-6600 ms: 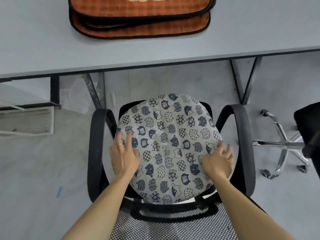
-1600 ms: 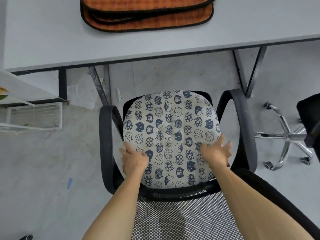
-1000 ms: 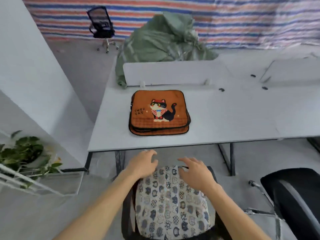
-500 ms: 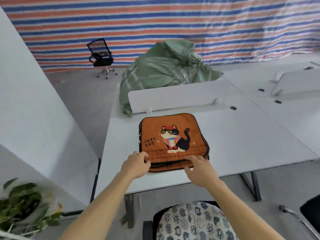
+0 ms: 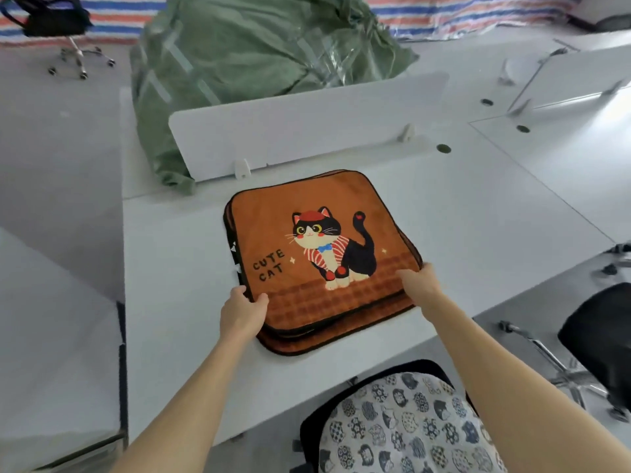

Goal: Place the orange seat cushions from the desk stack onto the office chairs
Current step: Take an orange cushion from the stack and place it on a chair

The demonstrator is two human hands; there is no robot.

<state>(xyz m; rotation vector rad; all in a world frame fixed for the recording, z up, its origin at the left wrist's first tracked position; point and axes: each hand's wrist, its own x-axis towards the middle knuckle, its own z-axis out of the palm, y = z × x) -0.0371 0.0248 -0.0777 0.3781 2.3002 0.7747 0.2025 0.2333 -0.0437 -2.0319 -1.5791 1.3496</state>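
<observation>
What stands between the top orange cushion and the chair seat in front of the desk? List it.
Nothing is between the hands and the cushion: the left hand and right hand grip the top orange cushion at its near corners. The path over the desk edge looks open, but a round cat-print cushion covers the chair seat.
</observation>
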